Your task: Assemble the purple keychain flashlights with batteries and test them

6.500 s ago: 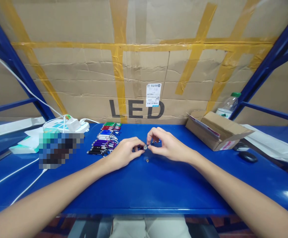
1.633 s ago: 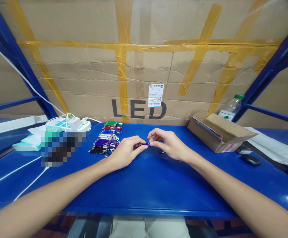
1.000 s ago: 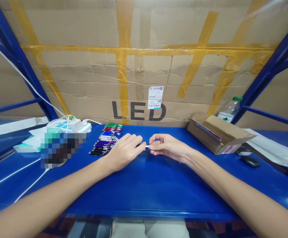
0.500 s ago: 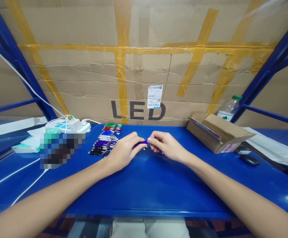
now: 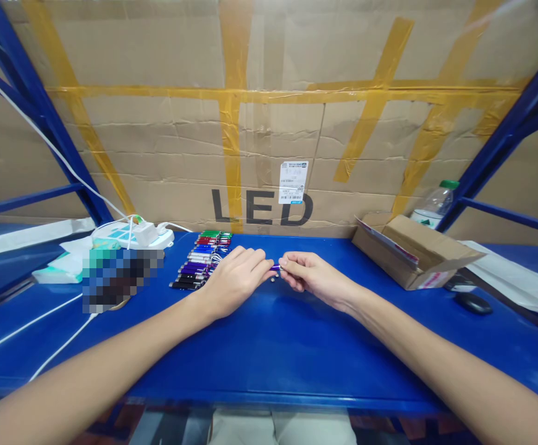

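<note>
Taped cardboard (image 5: 167, 161) is set behind a blue counter (image 5: 287, 352). Over its middle a slim purple tube (image 5: 276, 268) is held: one end is enclosed by the curled grip of the left hand (image 5: 237, 278), the other pinched by the right hand (image 5: 314, 275). Coloured tubes (image 5: 191, 277) are laid in a row beside the left hand; a small round piece (image 5: 272, 279) is seen just below the grip.

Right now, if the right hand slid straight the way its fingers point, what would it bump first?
The purple tube the right hand pinches, then probably the left hand just beyond; depth is unclear.
</note>
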`<control>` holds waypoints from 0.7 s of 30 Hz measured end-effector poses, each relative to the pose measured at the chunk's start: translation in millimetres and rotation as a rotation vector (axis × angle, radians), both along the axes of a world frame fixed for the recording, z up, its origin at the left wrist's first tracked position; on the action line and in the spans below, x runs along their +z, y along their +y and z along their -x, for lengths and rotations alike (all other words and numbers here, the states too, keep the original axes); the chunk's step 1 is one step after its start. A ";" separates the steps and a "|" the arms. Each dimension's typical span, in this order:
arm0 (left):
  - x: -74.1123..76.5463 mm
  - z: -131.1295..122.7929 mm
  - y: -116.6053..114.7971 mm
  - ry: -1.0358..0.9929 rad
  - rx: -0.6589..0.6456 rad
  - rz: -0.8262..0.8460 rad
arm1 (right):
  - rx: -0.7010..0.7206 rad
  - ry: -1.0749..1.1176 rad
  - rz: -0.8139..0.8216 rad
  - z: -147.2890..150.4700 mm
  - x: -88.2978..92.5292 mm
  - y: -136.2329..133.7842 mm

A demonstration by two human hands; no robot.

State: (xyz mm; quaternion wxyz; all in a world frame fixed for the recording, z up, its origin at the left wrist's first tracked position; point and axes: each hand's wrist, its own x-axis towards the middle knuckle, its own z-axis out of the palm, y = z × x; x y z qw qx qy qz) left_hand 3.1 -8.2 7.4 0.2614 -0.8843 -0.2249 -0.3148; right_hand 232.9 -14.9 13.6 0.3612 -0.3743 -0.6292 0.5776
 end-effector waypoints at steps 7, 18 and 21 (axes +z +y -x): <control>-2.2 -1.3 0.7 -0.086 -0.009 0.167 | -0.015 -0.058 -0.048 -0.1 3.2 -0.9; -8.2 -6.4 2.0 -0.413 -0.065 0.803 | -0.341 -0.686 -0.715 -28.9 3.3 19.5; -7.9 -6.3 0.9 -0.370 -0.063 0.851 | -0.316 -0.799 -0.747 -31.4 0.0 23.2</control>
